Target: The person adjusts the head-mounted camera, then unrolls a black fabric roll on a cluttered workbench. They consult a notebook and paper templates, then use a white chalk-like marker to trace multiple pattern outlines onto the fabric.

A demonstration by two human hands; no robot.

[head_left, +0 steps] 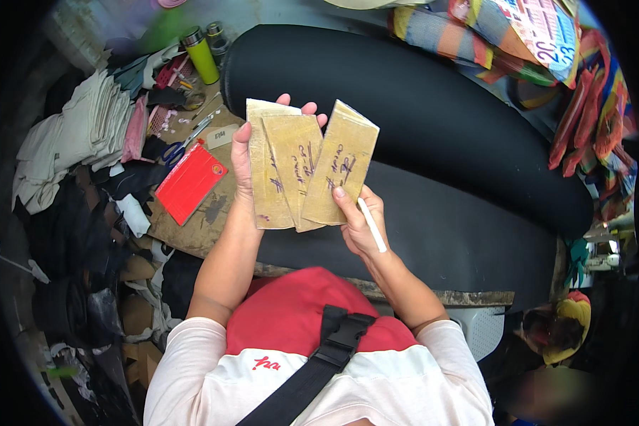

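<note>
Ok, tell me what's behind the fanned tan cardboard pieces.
Behind the fanned tan cardboard pieces: left hand fingertips above their top edge, and black leather sheet. The rest of those fingers is covered.

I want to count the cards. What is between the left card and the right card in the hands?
In the head view, one more brown card, the middle card, sits between the left card and the right card, overlapping both like a fan.

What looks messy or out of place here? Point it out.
The three cardboard pieces fan out unevenly between the left hand and right hand, which also grips a white stick. Left of them, the work surface is cluttered: blue-handled scissors, a red booklet lying askew, and a slumped cloth stack.
</note>
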